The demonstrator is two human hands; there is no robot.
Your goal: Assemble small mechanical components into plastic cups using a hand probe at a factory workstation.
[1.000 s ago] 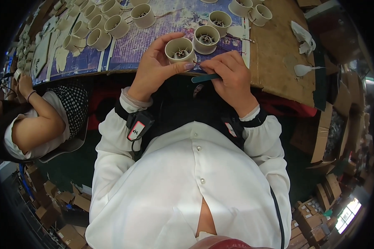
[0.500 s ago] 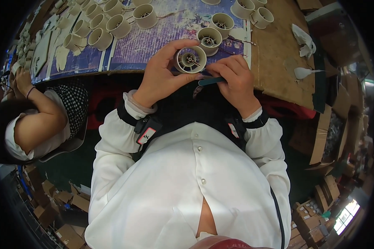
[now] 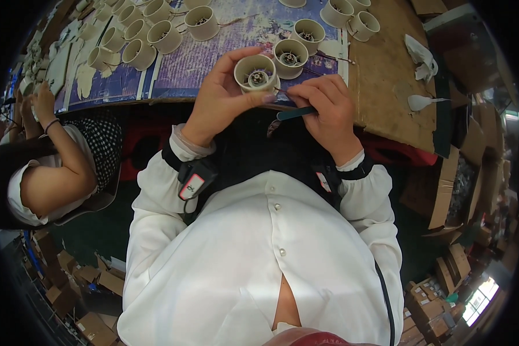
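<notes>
My left hand [image 3: 224, 109] is closed round a cream cylindrical housing [image 3: 241, 84], thumb on the near side and fingers behind it. The housing tilts so that its open top shows a round metal motor part with spokes inside. To its right, my right hand [image 3: 328, 109] pinches a thin dark wire [image 3: 282, 91] at the housing's side. A slim teal tool with a rounded end [image 3: 294, 113] lies in the same hand, its kind unclear. Just behind stands a similar housing [image 3: 289, 70], upright on the table, with another housing [image 3: 308, 37] beyond it.
Several more cream housings [image 3: 165, 40] with trailing wires stand at the table's far left. On the brown cardboard [image 3: 380, 86] at right lie a crumpled white tissue [image 3: 422, 57] and a white nozzle-tipped piece [image 3: 421, 102]. A co-worker [image 3: 63, 167] sits at left; open cartons [image 3: 444, 190] stand at right.
My left hand has moved the housing slightly left and up, tilting it more upright. The right hand stays nearly in place, with the wire now showing between it and the housing.
</notes>
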